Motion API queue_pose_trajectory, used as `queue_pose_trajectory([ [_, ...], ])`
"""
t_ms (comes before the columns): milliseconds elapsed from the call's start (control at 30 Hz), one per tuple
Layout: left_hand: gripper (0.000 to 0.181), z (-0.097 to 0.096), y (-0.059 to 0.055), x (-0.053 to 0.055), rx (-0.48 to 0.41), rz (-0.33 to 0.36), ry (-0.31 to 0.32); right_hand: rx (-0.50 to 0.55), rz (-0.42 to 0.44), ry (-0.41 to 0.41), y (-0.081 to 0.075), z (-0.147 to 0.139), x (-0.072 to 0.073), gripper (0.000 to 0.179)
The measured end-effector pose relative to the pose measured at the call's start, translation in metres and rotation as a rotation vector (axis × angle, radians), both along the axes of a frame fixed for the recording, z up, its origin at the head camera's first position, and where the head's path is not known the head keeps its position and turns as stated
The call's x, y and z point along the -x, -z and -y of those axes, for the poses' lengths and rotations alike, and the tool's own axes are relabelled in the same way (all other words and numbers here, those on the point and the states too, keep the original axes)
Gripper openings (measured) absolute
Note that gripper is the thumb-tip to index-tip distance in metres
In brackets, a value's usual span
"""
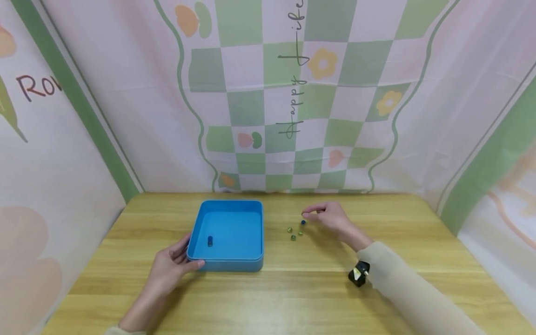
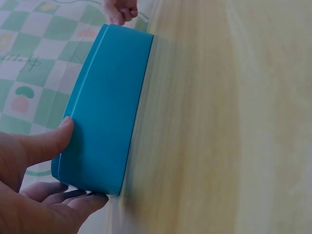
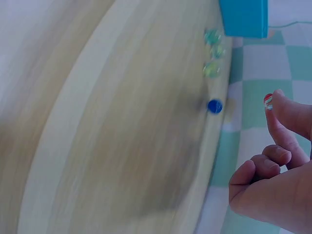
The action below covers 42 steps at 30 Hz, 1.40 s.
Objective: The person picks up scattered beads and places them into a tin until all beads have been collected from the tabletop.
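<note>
My left hand [image 1: 166, 270] grips the front left corner of a blue square box [image 1: 238, 228], its thumb on the front wall and its fingers against the left side. Inside the box, a dark blue marble [image 1: 210, 238] shows close to the left wall, with a darker spot right beside it. Above the table, right of the box, my right hand [image 1: 332, 218] pinches a clear marble with red in it [image 3: 268, 101] between thumb and forefinger. Below those fingertips lies a blue marble [image 1: 303, 222], near three clear greenish marbles, among them a front one [image 1: 293, 237].
The wooden table [image 1: 293, 298] ends at the back against a checkered cloth [image 1: 280, 107], with more cloth on both sides. A small black device [image 1: 359, 273] hangs at my right sleeve [image 1: 402, 274].
</note>
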<state>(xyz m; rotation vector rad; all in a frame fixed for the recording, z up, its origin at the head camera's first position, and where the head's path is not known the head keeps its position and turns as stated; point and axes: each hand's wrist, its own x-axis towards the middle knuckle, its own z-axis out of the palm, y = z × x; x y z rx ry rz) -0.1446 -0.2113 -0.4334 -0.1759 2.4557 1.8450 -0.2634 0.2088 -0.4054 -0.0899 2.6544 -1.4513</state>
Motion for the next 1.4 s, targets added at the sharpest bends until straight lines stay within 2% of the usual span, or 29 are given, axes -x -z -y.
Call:
queue_pose_trajectory([
  [467,0.086,0.0,0.001,0.0,0.006,0.004,-0.001,0.054,-0.014,-0.065,-0.014,0.042,-0.003,0.028],
  [733,0.087,-0.001,0.001,0.0,0.002,0.013,-0.008,0.125,0.006,-0.11,-0.015,0.066,-0.002,0.027],
  [967,0.087,-0.001,0.0,0.001,0.01,0.013,-0.008,0.098,0.0,-0.129,-0.017,0.089,0.0,0.021],
  [1400,0.087,0.002,0.003,0.001,0.002,0.01,0.002,0.132,-0.022,-0.157,-0.013,0.12,-0.002,0.014],
])
